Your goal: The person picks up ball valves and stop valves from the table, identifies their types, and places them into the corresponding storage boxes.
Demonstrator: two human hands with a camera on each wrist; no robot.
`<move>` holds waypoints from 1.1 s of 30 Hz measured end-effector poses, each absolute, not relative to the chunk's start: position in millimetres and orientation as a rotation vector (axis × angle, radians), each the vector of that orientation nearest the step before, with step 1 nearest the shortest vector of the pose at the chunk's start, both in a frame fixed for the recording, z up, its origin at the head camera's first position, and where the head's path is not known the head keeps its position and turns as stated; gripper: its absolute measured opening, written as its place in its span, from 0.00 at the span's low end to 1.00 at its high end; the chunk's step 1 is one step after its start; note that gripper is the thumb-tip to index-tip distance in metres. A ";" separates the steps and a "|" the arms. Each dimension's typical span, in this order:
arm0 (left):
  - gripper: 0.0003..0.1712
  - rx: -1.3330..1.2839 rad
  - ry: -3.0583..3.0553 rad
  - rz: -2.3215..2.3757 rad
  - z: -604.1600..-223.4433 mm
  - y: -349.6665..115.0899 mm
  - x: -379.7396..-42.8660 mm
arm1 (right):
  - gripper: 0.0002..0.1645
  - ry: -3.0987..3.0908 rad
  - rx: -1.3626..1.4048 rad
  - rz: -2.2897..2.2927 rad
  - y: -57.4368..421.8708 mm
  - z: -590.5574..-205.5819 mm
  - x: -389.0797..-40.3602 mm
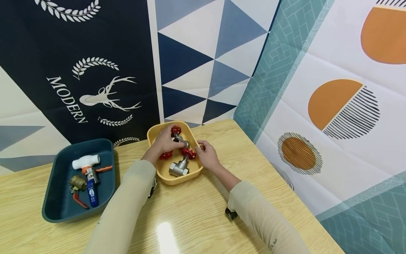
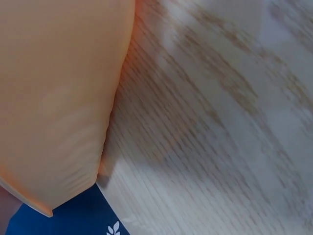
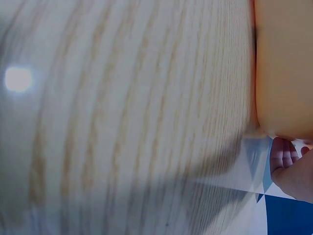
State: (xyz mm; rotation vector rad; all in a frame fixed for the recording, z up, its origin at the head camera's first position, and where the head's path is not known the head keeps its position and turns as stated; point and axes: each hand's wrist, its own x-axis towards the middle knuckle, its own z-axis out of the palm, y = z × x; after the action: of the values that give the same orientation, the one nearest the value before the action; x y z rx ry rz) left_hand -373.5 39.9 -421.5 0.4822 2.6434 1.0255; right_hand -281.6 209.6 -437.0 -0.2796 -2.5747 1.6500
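Observation:
A yellow plastic bin (image 1: 173, 180) stands on the table, holding several metal valves with red handwheels. My left hand (image 1: 165, 141) reaches into it from the left and grips the upper valve (image 1: 179, 137), its thumb across the metal body. The fingertips are partly hidden beyond the valve. Lower in the bin lies another valve (image 1: 179, 168) with its red wheel, and a red handwheel (image 1: 166, 155) shows under my left wrist. At the bin's right rim, my right hand (image 1: 207, 155) holds the edge. The right wrist view catches these fingers (image 3: 279, 155) curled by the bin's corner.
To the left stands a dark teal bin (image 1: 47, 197) with a white-headed mallet (image 1: 86, 161), a blue-handled valve (image 1: 92, 188) and a brass valve with a red lever (image 1: 78, 183). Patterned cloth walls (image 1: 196, 70) rise close behind and along the right of the wooden table (image 1: 196, 218).

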 end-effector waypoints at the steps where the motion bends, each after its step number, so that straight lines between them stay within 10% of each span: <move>1: 0.58 0.486 2.646 1.016 -421.1 39.9 -373.6 | 0.19 -2.575 -0.278 1.649 209.9 -437.0 -281.5; 33: 0.50 0.501 2.641 0.949 -408.7 30.0 -365.7 | 0.20 -2.599 -0.271 1.616 211.5 -437.6 -280.7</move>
State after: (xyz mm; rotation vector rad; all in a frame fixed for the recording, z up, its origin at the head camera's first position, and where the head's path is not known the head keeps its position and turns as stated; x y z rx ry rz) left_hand -365.7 30.0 -408.7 0.5011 2.6411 0.9491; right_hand -280.7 211.5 -437.6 -0.2712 -2.5994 1.6156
